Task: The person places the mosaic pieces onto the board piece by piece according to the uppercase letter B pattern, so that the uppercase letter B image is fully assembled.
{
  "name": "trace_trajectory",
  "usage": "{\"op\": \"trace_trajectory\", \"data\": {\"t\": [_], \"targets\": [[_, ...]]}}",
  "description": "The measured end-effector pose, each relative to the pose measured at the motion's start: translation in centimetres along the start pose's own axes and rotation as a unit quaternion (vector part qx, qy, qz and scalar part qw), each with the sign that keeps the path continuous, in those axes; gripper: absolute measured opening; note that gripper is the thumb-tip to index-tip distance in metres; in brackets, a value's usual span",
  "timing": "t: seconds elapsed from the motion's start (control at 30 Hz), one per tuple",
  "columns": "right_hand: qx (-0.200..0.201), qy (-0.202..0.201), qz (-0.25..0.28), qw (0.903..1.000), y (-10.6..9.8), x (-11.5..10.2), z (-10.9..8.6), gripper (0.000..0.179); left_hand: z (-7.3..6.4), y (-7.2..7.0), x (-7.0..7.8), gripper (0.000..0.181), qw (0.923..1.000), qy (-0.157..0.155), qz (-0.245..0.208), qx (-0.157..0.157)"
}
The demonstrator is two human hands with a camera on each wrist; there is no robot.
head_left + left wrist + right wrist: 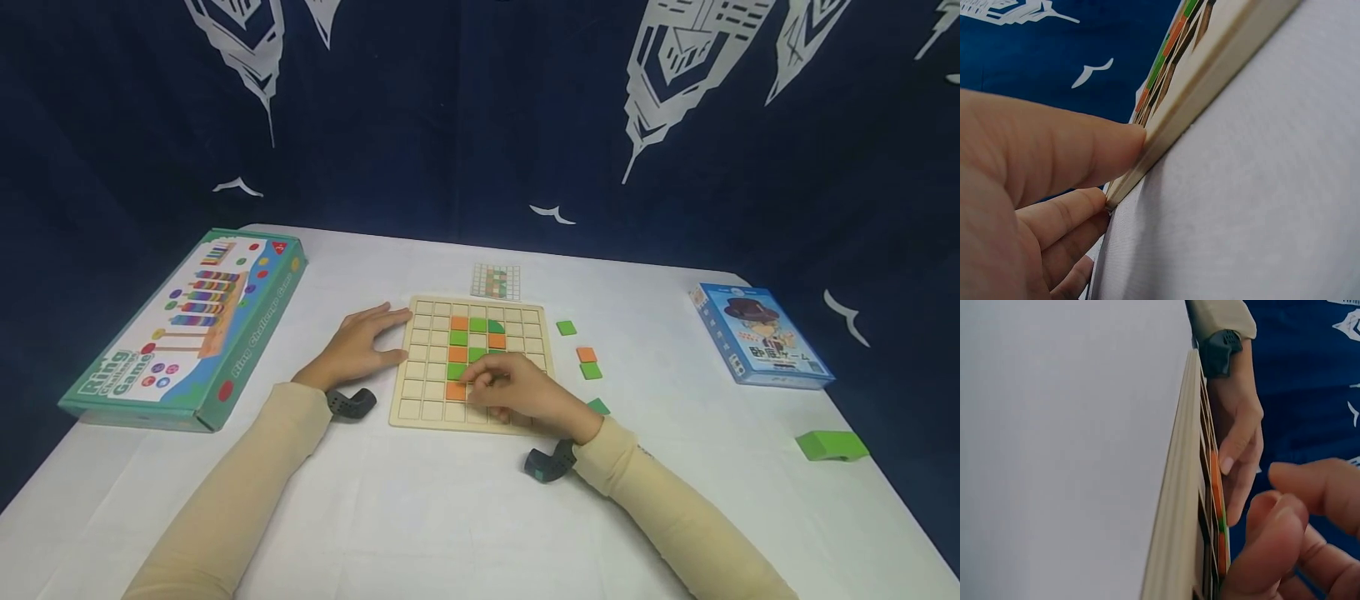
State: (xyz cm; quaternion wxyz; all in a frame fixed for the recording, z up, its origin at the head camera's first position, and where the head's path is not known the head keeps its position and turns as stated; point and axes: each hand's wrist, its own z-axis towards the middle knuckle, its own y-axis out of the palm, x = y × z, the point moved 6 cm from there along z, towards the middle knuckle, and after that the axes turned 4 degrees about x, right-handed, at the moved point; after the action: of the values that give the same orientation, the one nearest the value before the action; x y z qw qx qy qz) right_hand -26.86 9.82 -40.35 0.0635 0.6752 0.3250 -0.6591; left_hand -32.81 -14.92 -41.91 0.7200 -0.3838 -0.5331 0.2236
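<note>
A wooden grid board [420, 418] lies flat on the table, with several orange and green tiles in its middle columns. My left hand [363, 344] rests at the board's left side; its thumb [1110, 150] and fingertips touch the edge in the left wrist view. Over the lower middle of the board is my right hand [517, 387], fingers bent, the index fingertip at an orange tile [455, 391]. Nothing shows between its thumb [1272, 550] and index finger in the right wrist view. That hand hides part of the board's lower right.
Right of the board lie loose tiles: a green square [566, 327], an orange one [587, 354], another green one [591, 370] and a green piece [598, 406]. A pattern card [496, 282] lies behind. Boxes [187, 333] [761, 335] flank them; a green block [832, 446] is far right.
</note>
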Motion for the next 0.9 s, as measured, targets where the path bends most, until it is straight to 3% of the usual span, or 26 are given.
{"op": "trace_trajectory", "data": {"t": [0.33, 0.7, 0.9], "targets": [[0.007, -0.015, 0.039, 0.9991, -4.2, 0.8, -2.4, 0.029, -0.1, 0.0, 0.0, 0.071, 1.0, 0.006, 0.003, 0.001], [0.062, -0.019, -0.013, 0.9978, -10.3, 3.2, -6.5, 0.032, -0.1, 0.1, -0.1, 0.071, 1.0, 0.001, 0.002, -0.001], [0.086, -0.009, -0.013, 0.9961, -12.8, 4.9, -8.5, 0.033, -0.1, 0.0, 0.1, 0.071, 1.0, 0.001, 0.004, 0.0]]}}
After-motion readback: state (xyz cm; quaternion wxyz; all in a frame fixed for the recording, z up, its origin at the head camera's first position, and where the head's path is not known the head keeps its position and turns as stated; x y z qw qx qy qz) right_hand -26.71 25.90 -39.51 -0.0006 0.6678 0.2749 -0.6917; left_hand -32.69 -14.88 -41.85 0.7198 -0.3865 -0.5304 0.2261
